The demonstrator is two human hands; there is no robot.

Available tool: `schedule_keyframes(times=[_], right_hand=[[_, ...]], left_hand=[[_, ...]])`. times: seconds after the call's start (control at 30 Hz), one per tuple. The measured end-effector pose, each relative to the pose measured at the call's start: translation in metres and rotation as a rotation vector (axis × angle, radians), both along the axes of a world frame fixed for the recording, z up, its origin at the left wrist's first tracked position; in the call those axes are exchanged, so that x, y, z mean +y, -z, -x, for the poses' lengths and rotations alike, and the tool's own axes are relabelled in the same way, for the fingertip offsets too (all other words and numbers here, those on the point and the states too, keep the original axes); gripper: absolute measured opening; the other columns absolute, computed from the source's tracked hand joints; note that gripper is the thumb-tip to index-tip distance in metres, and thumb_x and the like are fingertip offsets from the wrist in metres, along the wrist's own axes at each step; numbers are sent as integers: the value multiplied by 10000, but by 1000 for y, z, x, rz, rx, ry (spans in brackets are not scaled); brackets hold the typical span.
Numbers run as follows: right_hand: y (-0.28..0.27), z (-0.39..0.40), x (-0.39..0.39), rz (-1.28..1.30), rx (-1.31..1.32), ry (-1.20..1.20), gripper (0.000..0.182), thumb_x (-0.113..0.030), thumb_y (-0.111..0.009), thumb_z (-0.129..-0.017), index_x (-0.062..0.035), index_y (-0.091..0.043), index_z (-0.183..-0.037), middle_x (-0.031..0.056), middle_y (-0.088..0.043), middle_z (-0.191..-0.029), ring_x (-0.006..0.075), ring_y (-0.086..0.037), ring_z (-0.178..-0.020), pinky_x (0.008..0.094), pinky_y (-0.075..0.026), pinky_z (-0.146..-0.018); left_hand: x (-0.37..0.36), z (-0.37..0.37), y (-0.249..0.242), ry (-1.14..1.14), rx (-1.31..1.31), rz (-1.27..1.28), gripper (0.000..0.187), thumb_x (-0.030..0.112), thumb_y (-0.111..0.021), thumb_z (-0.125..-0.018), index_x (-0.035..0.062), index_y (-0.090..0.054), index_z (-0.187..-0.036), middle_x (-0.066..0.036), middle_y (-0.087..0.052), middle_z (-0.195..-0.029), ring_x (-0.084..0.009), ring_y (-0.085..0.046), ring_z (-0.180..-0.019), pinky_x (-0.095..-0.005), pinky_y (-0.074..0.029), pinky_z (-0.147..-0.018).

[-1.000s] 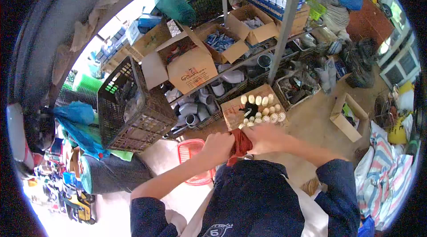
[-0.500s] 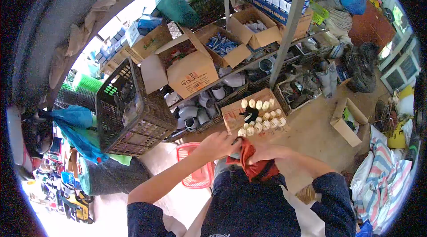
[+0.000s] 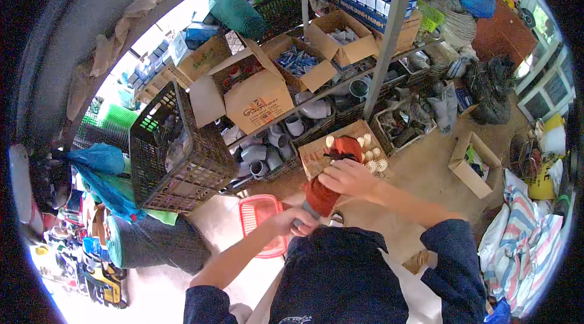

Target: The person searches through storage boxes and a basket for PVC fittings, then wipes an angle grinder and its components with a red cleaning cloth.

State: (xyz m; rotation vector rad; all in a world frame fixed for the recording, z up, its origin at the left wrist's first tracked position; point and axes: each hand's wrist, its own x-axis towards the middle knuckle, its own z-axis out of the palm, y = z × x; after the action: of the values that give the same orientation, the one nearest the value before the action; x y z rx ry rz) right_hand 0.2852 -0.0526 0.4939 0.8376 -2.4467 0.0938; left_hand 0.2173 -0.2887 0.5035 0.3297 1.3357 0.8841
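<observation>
A dark red cloth bundle (image 3: pixel 319 196) stretches between my hands, with a black part near its far end. My right hand (image 3: pixel 348 178) lies across its middle, fingers wrapped over it. My left hand (image 3: pixel 293 222) is closed at the near end, around a grey piece (image 3: pixel 310 211) whose kind I cannot make out. Beyond them, several cream-coloured ridged knobs (image 3: pixel 375 152) rest on a flat cardboard box (image 3: pixel 313 152). The bundle and my right hand hide part of the knobs.
A red plastic basket (image 3: pixel 249 217) stands on the floor at left. Behind it are a black crate (image 3: pixel 201 166) and grey pipe fittings (image 3: pixel 258 169). A metal post (image 3: pixel 386 44) rises before the shelf of open cartons (image 3: pixel 258 102). An open carton (image 3: pixel 471 172) sits at right.
The red bundle has extended forward over the cardboard box, covering some knobs. My right hand has moved forward along it; my left hand has drawn back toward my body.
</observation>
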Motion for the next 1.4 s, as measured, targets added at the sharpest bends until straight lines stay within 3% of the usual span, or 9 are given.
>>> schedule_keyframes(times=[0.07, 0.17, 0.27, 0.37, 0.57, 0.8, 0.87, 1.03, 1.4], right_hand=[[6, -2, 2, 72, -246, 18, 435, -231, -701, -731, -90, -579, -1124, 73, -645, -966, 254, -658, -918, 370, -551, -732], [22, -8, -4, 134, -648, 126, 502, -236, -759, -683, -24, -600, -1110, 135, -684, -871, 316, -685, -853, 420, -556, -713], [26, -21, -11, 444, -1114, 202, 464, -249, -761, -681, 26, -642, -1035, 202, -700, -813, 362, -690, -805, 443, -547, -728], [60, -31, -17, 946, -1145, 119, 460, -338, -753, -676, 35, -686, -937, 235, -708, -866, 379, -683, -801, 443, -541, -736], [11, -41, -29, 644, -1089, 154, 550, -452, -771, -642, 16, -671, -913, 217, -703, -842, 372, -685, -802, 446, -549, -741], [-28, -54, -29, 819, -1232, 4, 584, -353, -777, -643, -19, -597, -1087, 221, -691, -918, 387, -679, -872, 476, -546, -773], [-47, -67, -27, 832, -1180, -188, 556, -327, -771, -665, -17, -593, -1090, 232, -677, -975, 392, -672, -926, 483, -547, -800], [-94, -97, -20, 593, -923, -9, 576, -412, -755, -735, -24, -538, -1101, 210, -660, -768, 428, -667, -730, 509, -550, -683], [-112, -123, -3, 483, -1331, -51, 536, -377, -719, -800, 11, -523, -1113, 240, -650, -708, 445, -667, -705, 535, -548, -645]], left_hand=[[-6, 0, 4, -65, -165, -14, 172, 196, -668, -842, 106, -533, -784, 38, -473, -598, -51, -429, -501, -204, -303, -412], [-10, 1, 6, 104, 570, -118, 120, 178, -645, -858, 97, -560, -886, 12, -530, -618, -117, -474, -478, -282, -376, -418], [-8, 21, -7, 531, 1710, -152, 173, 134, -642, -834, 106, -596, -998, -18, -585, -683, -192, -562, -538, -352, -470, -489], [0, 24, -23, 570, 2076, -319, 261, 154, -625, -792, 132, -599, -1051, -45, -597, -772, -221, -617, -684, -340, -516, -613], [14, -13, -34, 678, 2203, -365, 198, 189, -608, -784, 148, -573, -974, 4, -534, -754, -165, -569, -716, -320, -469, -663], [8, -16, -59, 804, 1920, -417, 322, 189, -622, -768, 85, -582, -1070, -21, -563, -764, -178, -602, -631, -320, -494, -564], [-3, -33, -86, 848, 1880, -390, 378, 176, -622, -765, 57, -582, -1122, -21, -547, -731, -167, -603, -564, -304, -498, -486], [-3, -56, -164, 879, 1794, -279, 398, 147, -621, -775, 34, -582, -1155, -47, -588, -673, -197, -638, -537, -326, -516, -461], [2, -70, -152, 822, 1559, -330, 351, 161, -657, -749, 61, -589, -1079, -43, -585, -666, -212, -645, -562, -327, -526, -504]])
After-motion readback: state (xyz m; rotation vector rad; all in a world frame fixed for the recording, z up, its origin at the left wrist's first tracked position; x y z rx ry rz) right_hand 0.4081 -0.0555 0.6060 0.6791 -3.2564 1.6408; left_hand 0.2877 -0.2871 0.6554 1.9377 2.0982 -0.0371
